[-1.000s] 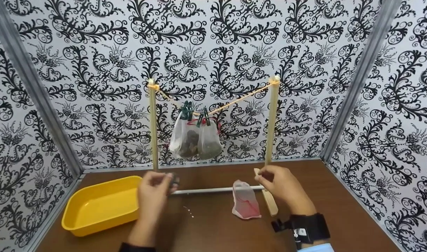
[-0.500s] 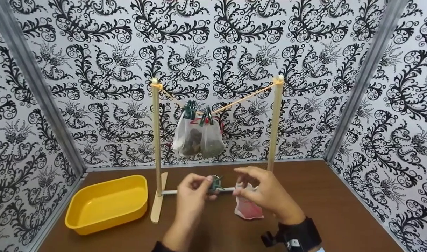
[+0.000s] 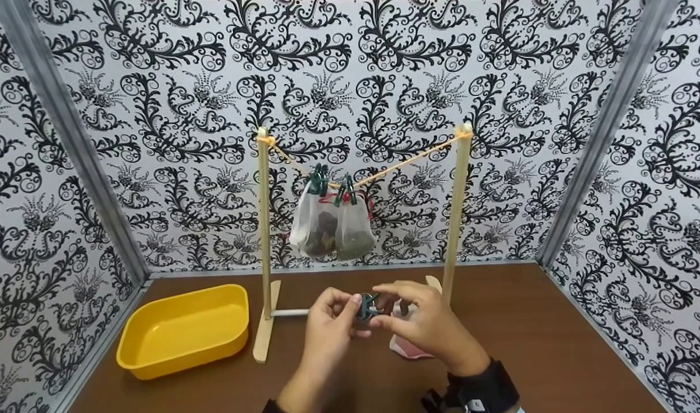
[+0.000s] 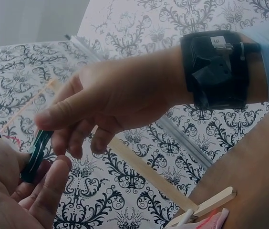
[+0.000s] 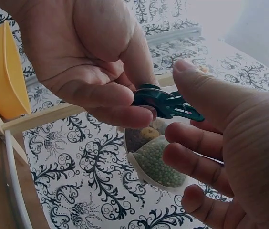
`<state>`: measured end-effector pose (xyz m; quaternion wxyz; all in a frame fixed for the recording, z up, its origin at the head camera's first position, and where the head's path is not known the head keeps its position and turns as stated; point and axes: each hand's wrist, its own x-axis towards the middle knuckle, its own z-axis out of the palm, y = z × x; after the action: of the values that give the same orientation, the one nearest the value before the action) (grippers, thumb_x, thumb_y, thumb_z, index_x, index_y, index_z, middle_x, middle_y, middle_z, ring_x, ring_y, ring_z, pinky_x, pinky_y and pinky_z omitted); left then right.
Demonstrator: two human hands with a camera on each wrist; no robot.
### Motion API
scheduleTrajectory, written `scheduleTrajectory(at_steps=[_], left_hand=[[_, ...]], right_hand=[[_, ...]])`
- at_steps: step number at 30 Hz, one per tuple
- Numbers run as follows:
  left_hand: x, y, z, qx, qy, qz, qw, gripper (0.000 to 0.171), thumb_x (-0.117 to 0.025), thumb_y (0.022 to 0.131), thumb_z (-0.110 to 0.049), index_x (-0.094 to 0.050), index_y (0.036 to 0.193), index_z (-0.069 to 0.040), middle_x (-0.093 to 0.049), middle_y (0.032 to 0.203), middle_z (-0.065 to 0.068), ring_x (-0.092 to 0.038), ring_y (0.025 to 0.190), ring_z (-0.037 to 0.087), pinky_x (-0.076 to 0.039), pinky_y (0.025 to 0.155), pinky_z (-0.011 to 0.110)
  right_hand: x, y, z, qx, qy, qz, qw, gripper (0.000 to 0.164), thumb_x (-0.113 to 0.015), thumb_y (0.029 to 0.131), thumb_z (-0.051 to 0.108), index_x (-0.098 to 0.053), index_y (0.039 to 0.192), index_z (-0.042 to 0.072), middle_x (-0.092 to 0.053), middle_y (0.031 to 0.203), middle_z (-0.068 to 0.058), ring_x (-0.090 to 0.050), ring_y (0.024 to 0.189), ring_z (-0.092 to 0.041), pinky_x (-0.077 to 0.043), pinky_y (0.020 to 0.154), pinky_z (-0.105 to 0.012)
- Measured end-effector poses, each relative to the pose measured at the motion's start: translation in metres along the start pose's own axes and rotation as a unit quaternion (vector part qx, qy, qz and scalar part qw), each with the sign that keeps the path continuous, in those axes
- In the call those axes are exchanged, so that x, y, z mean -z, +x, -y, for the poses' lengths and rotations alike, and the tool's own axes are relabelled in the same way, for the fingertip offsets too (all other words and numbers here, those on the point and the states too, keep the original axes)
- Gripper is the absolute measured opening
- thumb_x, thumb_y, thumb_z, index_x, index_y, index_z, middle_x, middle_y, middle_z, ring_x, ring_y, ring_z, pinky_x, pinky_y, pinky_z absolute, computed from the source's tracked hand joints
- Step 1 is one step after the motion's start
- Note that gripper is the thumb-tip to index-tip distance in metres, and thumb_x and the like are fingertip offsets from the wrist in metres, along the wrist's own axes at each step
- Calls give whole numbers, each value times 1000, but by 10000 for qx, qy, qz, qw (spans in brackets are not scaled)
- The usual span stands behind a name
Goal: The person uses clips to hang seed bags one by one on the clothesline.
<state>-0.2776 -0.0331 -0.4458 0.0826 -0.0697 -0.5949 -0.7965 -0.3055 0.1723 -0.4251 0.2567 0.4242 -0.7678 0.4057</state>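
My left hand (image 3: 329,324) pinches a dark green plastic clip (image 5: 159,101) between thumb and fingers. Around the clip's free end, my right hand (image 3: 430,321) is spread, thumb above and fingers below; a gap shows in the right wrist view. Beyond both hands, two sheer white mesh bags hang from an orange cord (image 3: 410,160), held by green clips (image 3: 319,179). One bag (image 3: 312,226) has dark contents; the other (image 3: 355,238) holds small green beads or beans. A mesh pouch with pink-red contents (image 3: 410,349) lies on the table, partly hidden behind my right hand.
A left wooden post (image 3: 264,229) and a right wooden post (image 3: 457,218) carry the cord. A white rod (image 3: 289,313) joins their feet. The yellow basin (image 3: 183,330) stands on the brown table (image 3: 544,344) at left; patterned walls enclose the sides and back.
My left hand has brought the green clip rightward from beside the basin to the middle. My right hand has come left to meet it, away from the right post's foot.
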Motion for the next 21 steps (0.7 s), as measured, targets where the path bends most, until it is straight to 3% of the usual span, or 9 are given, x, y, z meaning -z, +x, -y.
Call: scheduleTrajectory(at_steps=[5,10,13,15,18,21], left_hand=[[-3,-1,1,-22,-38,66,10000,17,-70,111,-6,-61,110,9,-71,86,6,-75,67,15,-70,61,34],[-5,1,4,6,-135,49,9999,19,-67,114,-8,-61,111,10,-73,89,6,-77,70,17,-70,60,34],[-5,5,11,96,-156,25,9998,26,-58,119,-16,-62,115,9,-75,92,5,-79,73,18,-68,58,33],[-6,11,20,154,-116,-21,9998,32,-52,122,-20,-64,116,9,-75,94,6,-78,75,18,-67,57,32],[-10,22,39,269,265,-72,9993,30,-55,120,-21,-67,114,5,-77,94,9,-76,77,18,-64,57,30],[-14,37,62,97,1371,27,9905,18,-68,111,-17,-74,109,0,-78,97,10,-71,85,15,-63,69,30]], right_hand=[[4,0,2,323,-140,22,9994,55,-104,77,21,-83,126,5,-85,105,-5,-78,85,-17,-63,77,-24],[6,1,6,209,-727,-90,9971,49,-102,81,26,-84,124,12,-87,110,1,-79,91,-11,-58,90,-40],[7,0,7,62,-1145,-223,9932,43,-100,84,26,-85,123,15,-87,110,4,-76,89,-7,-50,89,-36],[10,0,5,39,-1145,-323,9929,39,-98,86,22,-85,122,13,-87,109,2,-74,87,-8,-56,83,-29],[16,0,4,-68,-885,-517,9947,32,-95,89,15,-86,119,10,-87,106,-1,-73,83,-7,-61,73,-20],[23,1,2,-148,-562,-744,9955,24,-93,90,9,-87,114,10,-88,105,-3,-77,82,-8,-64,70,-19]])
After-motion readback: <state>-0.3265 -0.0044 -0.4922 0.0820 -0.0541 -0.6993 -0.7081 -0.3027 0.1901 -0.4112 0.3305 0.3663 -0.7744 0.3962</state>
